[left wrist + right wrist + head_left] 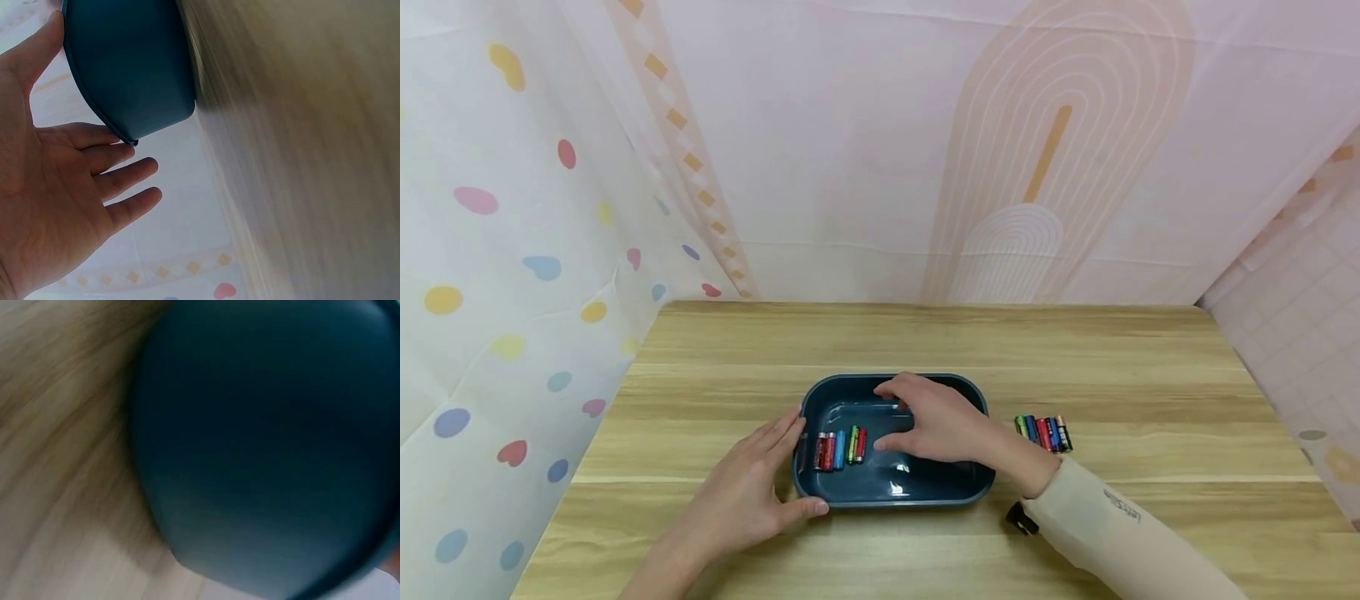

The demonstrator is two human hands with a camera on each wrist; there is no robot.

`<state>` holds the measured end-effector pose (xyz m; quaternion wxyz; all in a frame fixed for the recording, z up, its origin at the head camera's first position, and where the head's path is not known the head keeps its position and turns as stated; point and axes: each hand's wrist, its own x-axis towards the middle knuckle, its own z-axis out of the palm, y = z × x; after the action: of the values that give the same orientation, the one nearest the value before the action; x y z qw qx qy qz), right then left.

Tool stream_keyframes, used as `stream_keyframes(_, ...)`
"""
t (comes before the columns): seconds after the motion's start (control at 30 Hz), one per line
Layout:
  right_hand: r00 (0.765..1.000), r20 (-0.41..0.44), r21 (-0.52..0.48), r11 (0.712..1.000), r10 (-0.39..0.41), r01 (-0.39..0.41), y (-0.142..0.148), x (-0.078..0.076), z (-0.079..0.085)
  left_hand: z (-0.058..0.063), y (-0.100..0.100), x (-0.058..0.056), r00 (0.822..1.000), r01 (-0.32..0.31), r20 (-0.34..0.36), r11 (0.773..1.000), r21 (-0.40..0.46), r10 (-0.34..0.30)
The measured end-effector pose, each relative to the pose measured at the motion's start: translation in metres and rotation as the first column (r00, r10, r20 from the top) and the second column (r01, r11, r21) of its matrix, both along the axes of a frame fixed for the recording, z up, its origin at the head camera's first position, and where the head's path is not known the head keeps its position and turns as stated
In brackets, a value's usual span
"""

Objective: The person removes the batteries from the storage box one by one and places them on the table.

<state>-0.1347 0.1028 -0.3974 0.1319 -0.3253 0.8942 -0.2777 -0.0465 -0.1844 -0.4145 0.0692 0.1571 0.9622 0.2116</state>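
Observation:
A dark blue-green tray [895, 503] with rounded corners sits on the wooden table. Several small batteries [839, 450] in red, blue and green stand side by side in its left part. My left hand [741, 492] rests against the tray's left end, thumb on the front rim; in the left wrist view its fingers [128, 178] are fairly straight beside the tray wall. Over the middle of the tray is my right hand [936, 421], thumb and forefinger apart, nothing visible between them. The right wrist view shows mostly the tray's outer wall [262, 456], blurred.
More batteries [1045, 434] lie in a row on the table [1150, 400], right of the tray and just beyond the right forearm. A small black object [1021, 518] shows beside the right sleeve [1120, 525]. Patterned cloth [835, 150] hangs behind the table.

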Motion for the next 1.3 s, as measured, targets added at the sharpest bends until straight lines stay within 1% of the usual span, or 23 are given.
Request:
stream_keyframes(0.1,0.999,0.034,0.018,1.000,-0.003,0.002,-0.009,-0.003,-0.002,-0.001,-0.001,0.001,1.000,0.004,-0.011,1.000,-0.002,-0.004)
stream_keyframes(0.2,0.997,0.076,0.008,1.000,0.002,-0.003,-0.017,-0.006,-0.006,-0.001,-0.002,0.002,1.000,0.005,-0.026,1.000,-0.007,-0.006)
stream_keyframes(0.37,0.991,0.132,-0.001,1.000,0.017,-0.017,-0.027,-0.010,-0.016,0.000,-0.003,0.003,1.000,0.003,-0.025,1.000,-0.003,-0.003)
stream_keyframes(0.5,0.977,0.211,-0.008,1.000,0.020,-0.019,-0.033,-0.013,-0.025,-0.001,-0.002,0.003,0.999,0.009,-0.034,1.000,0.006,-0.009)
stream_keyframes(0.57,0.969,0.248,-0.016,1.000,0.010,-0.006,-0.035,-0.013,-0.029,-0.001,-0.002,0.003,0.999,0.014,-0.041,1.000,0.009,-0.014)
stream_keyframes(0.63,0.965,0.263,-0.012,1.000,-0.011,0.015,-0.036,-0.013,-0.032,-0.001,-0.002,0.003,0.999,0.015,-0.043,1.000,0.009,-0.015)
stream_keyframes(0.77,0.968,0.249,0.005,0.999,-0.040,0.040,-0.038,-0.011,-0.036,0.000,-0.001,0.003,0.999,0.014,-0.042,1.000,0.011,-0.013)
stream_keyframes(1.07,0.988,0.139,0.069,0.996,-0.061,0.052,-0.043,-0.007,-0.043,-0.002,-0.001,0.002,0.998,0.018,-0.060,1.000,0.020,-0.017)
stream_keyframes(1.3,0.998,0.045,0.088,0.995,-0.040,0.036,-0.044,-0.004,-0.045,-0.004,0.000,0.002,0.999,0.010,-0.046,1.000,0.025,-0.009)
